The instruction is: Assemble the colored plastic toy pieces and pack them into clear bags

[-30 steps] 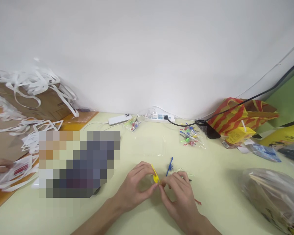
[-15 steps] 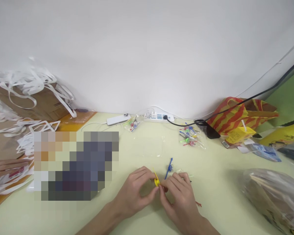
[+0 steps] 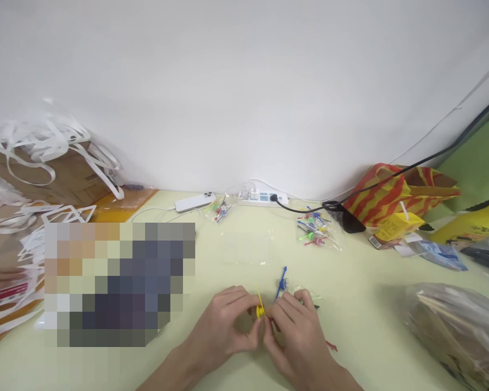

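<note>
Your right hand partly hides the red piece; you cannot tell what the pixelated patch covers.

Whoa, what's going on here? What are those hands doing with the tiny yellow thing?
A person's left hand pinches a small yellow piece, with the right hand close beside it; whether that one grips it too is hard to tell. A blue piece lies just beyond the right hand. Farther back are more colourful pieces.

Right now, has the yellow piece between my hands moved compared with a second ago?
Yes, slightly: the yellow piece sits lower in the view, a little farther from the white power strip.
</note>
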`<act>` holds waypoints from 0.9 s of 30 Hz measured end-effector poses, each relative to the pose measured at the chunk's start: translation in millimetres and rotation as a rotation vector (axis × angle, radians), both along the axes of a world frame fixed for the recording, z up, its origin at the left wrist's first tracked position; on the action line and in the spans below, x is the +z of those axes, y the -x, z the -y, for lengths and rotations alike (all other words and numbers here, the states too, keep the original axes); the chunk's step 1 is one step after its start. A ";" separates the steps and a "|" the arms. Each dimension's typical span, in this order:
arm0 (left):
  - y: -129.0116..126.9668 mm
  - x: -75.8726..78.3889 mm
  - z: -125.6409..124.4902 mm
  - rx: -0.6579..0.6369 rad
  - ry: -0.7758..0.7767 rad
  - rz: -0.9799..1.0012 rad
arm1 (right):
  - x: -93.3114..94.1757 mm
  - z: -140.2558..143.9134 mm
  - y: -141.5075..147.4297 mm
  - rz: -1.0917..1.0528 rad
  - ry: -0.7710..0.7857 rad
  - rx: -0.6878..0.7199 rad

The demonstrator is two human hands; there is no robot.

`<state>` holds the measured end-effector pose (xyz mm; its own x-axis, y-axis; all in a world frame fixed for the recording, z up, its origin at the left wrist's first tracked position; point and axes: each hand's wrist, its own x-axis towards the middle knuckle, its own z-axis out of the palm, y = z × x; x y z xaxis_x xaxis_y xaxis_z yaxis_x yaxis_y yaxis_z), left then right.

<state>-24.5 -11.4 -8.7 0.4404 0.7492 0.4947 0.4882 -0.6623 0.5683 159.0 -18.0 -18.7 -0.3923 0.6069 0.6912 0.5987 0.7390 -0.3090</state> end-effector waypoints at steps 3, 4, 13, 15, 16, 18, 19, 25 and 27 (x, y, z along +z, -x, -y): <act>-2.4 -1.2 -0.2 -0.010 -0.027 0.001 | -1.0 -0.2 2.3 0.005 -0.013 0.006; -3.0 -1.5 -0.3 -0.015 -0.037 0.001 | -1.1 -0.6 2.5 0.007 -0.019 0.007; 40.5 5.8 -16.7 0.189 -0.083 -0.029 | 9.3 -21.2 -44.2 -0.027 0.053 -0.218; 48.1 8.6 -21.1 0.192 -0.085 -0.031 | 10.1 -21.8 -46.5 -0.029 0.060 -0.214; 49.3 9.5 -22.3 0.178 -0.093 -0.042 | 9.6 -20.6 -43.8 -0.031 0.061 -0.195; 47.9 9.5 -22.5 0.144 -0.098 -0.082 | 6.4 -16.3 -32.6 -0.039 0.054 -0.153; 46.4 8.8 -21.6 0.133 -0.087 -0.106 | 3.7 -13.7 -25.2 -0.047 0.045 -0.137; 43.5 3.3 -14.8 0.081 0.107 -0.204 | -18.5 -6.2 15.4 -0.094 -0.080 -0.159; 44.8 4.1 -14.7 0.057 0.159 -0.227 | -23.8 -7.3 23.0 -0.064 -0.104 -0.183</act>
<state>-69.2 3.3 -4.7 0.4816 0.8362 0.2624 0.6485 -0.5414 0.5351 136.0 -10.6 -42.5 -0.2358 0.5877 0.7740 0.7074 0.6499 -0.2780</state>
